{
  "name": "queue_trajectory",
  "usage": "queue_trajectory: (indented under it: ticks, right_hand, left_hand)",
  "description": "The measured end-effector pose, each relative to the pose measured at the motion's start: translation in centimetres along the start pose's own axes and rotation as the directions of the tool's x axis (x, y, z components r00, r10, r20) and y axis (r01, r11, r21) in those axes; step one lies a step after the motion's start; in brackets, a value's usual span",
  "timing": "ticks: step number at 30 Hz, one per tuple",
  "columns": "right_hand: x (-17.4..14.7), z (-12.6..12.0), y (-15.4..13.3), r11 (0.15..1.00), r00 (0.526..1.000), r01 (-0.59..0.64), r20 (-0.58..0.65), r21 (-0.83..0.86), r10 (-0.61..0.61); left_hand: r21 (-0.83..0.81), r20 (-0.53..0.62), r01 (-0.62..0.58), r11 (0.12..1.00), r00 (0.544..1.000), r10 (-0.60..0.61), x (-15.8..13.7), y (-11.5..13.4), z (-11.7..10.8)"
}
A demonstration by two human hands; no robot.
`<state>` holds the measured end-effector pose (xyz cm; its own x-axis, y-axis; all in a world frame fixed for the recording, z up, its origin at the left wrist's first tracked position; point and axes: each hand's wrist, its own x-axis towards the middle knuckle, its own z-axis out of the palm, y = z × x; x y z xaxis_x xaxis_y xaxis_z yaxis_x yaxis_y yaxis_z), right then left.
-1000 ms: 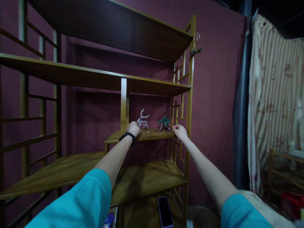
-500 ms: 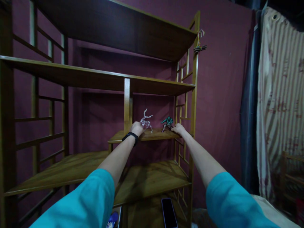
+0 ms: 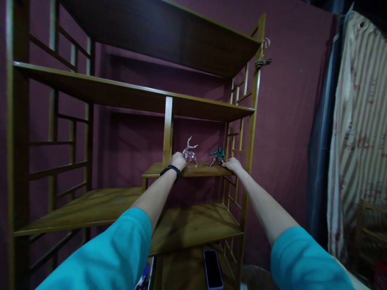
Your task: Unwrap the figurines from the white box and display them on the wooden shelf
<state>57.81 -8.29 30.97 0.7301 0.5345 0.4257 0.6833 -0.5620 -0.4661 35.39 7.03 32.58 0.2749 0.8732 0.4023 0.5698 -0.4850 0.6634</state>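
Observation:
A clear glass-like deer figurine [image 3: 190,156] with tall antlers stands on the small raised shelf [image 3: 196,171]. My left hand [image 3: 177,161], with a black band at the wrist, is closed around the deer's left end; the fingertips are partly hidden. To the right, a dark green crouching action figure [image 3: 218,155] stands with one arm stretched toward the deer. My right hand [image 3: 232,164] pinches its lower right side near the foot. A gap separates the two figurines.
A wooden shelf unit [image 3: 193,231] spans the view, with an upright divider [image 3: 168,129] left of the deer and lattice sides. On the bottom shelf lies a phone [image 3: 213,269]. A striped curtain [image 3: 359,133] hangs at the right. Twigs [image 3: 263,62] hang from the right post.
The view has shifted slightly, so the shelf unit appears further right. Both hands stay at the same two figurines, with no clear movement of either figurine on the shelf.

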Motion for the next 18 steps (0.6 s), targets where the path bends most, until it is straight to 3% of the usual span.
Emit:
queue_trajectory:
  ticks: [9,18]
  right_hand:
    - [-0.5,-0.1,0.2,0.999,0.999,0.032,-0.002,0.01,-0.032]
    - [-3.5,0.0,1.1,0.993,0.987,0.112,-0.121,0.022,-0.109]
  left_hand:
    - [0.066,-0.045,-0.064,0.996,0.997,0.067,-1.3,0.2,-0.7]
    - [0.067,-0.053,-0.104,0.992,0.993,0.108,-1.4,0.2,-0.6]
